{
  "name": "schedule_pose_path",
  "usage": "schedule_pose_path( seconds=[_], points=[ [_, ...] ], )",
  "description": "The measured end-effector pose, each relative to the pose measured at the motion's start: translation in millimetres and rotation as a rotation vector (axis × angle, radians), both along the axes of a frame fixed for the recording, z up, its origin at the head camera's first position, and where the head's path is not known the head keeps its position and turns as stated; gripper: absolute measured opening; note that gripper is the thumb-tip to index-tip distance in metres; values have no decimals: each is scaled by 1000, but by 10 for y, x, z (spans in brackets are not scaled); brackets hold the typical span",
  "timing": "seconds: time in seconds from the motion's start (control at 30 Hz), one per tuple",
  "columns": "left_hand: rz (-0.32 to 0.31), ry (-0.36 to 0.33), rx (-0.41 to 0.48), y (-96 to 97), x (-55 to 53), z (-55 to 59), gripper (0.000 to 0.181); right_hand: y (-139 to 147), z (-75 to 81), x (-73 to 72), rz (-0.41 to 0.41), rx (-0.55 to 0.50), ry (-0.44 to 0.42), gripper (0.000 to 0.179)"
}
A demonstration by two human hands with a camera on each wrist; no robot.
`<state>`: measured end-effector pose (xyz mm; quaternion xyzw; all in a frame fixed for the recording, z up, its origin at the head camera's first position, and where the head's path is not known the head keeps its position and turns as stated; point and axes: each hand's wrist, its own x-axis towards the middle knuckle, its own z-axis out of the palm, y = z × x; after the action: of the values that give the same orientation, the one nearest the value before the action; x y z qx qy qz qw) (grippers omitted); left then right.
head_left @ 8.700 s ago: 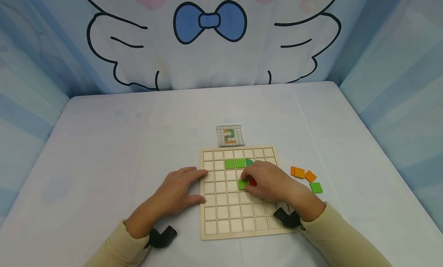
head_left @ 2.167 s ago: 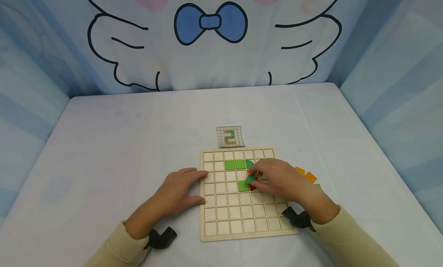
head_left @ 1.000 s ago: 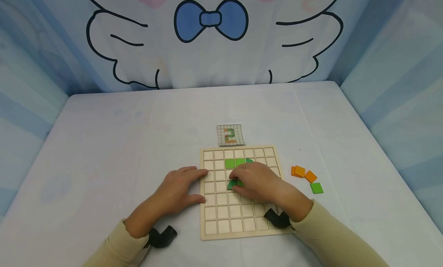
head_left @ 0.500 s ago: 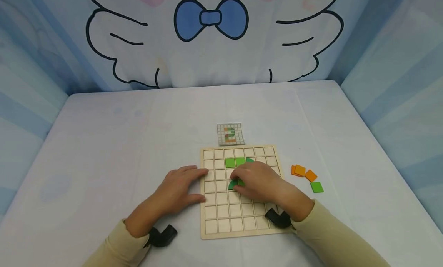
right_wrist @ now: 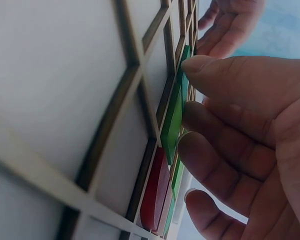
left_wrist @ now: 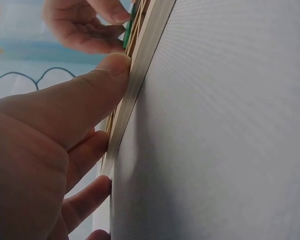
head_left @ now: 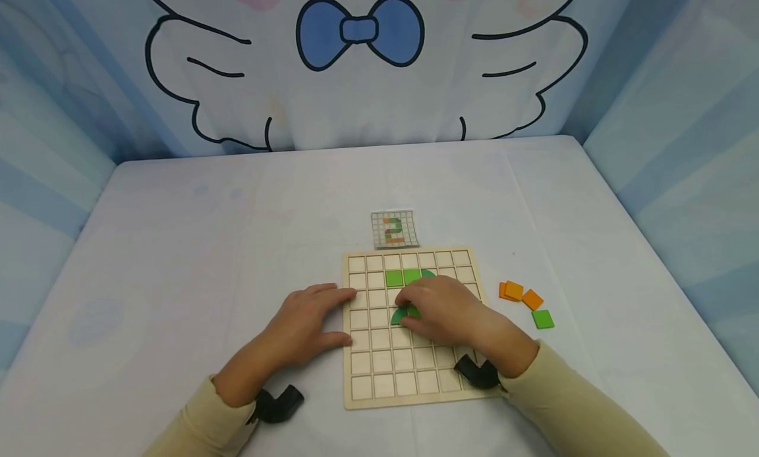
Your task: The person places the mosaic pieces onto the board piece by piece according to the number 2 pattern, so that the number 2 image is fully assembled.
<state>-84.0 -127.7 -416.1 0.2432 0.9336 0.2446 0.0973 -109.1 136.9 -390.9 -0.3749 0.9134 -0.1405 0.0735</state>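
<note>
Head view: my left hand [head_left: 307, 322] spreads wide at the left edge of the wooden board [head_left: 382, 363]; slackening could let it slide. My right hand [head_left: 446, 312] pinches the round-edged dark green tile [head_left: 398, 317], left of centre; skewed pressure could tip it. Left wrist: the board's side looks square-cut. Right wrist: brushing the curved red tile [right_wrist: 154, 190] could unseat it.

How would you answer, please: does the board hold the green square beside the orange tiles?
No, that green square lies on the table, off the board.
</note>
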Motion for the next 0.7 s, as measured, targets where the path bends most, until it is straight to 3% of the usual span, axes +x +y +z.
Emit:
schedule_pose_path(
  seconds=[0.33, 0.7],
  points=[
    [5, -2, -5, 7, 1, -2, 69, 67, 42, 4, -47, -21, -62, 30],
    [1, -1, -3, 9, 5, 10, 68, 475, 179, -75, -249, -106, -124, 34]
  ],
)
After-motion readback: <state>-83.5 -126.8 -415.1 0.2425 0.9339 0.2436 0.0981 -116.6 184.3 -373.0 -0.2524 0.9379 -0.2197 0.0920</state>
